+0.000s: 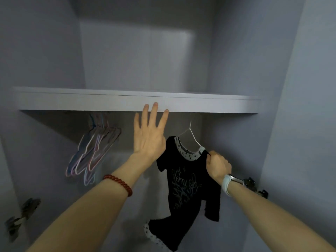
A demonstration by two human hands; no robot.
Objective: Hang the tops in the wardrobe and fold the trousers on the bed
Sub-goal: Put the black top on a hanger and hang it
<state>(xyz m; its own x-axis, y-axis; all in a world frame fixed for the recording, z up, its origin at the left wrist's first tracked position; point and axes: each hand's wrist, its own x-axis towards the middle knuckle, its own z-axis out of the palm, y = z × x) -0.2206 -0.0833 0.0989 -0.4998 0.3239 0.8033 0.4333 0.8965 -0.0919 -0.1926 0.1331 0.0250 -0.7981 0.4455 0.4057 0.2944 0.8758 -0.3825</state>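
A small black top with pale lettering and a spotted white collar hangs on a white hanger inside the wardrobe, under the shelf. My right hand pinches the top's right shoulder by the collar. My left hand is raised flat with spread fingers just left of the top, its fingertips in front of the shelf's front edge, and it holds nothing. The rail and the hanger's hook are hidden behind the shelf.
Several empty pastel hangers hang in a tilted bunch to the left, under the shelf. Door hinges show on the left wall and the right wall. A compartment lies above the shelf.
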